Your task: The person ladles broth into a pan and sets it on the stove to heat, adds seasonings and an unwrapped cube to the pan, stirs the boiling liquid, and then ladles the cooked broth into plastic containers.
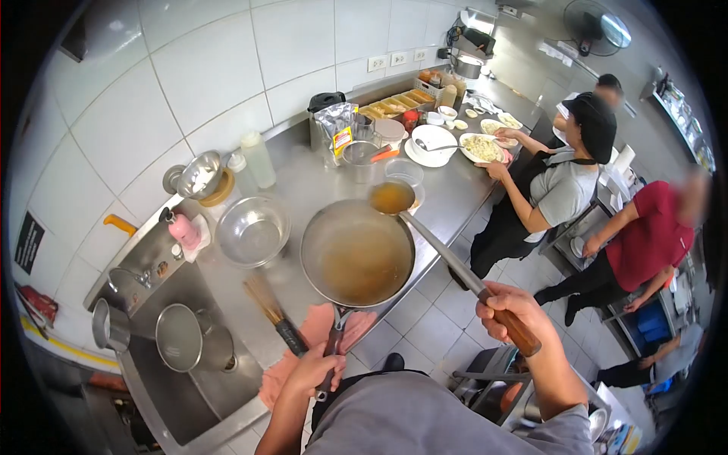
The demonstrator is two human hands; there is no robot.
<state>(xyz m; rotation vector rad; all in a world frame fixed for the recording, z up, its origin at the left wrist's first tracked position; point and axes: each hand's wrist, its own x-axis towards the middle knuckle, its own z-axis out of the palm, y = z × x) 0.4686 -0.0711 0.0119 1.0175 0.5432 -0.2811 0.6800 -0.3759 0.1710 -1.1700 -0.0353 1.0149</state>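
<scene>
My left hand (312,369) is wrapped round the dark handle of a wide frying pan (311,254) at the counter's front edge. Cloudy brown liquid (364,265) covers the pan's bottom. In my right hand (506,309) is a long ladle (455,262), gripped by its wooden handle. Its bowl, full of brown broth (391,198), hangs over the pan's far rim beside a clear plastic tub (403,172). A pink cloth (318,326) lies under the pan handle, and a bamboo brush (265,299) with a dark grip rests by my left hand.
Left of the pan stands a steel bowl (252,232); beyond it is a sink (167,394) with a strainer (179,337). A steel pot (362,161) and white plates (434,144) stand farther back. A co-worker (561,174) handles a plate of food (482,149) at right.
</scene>
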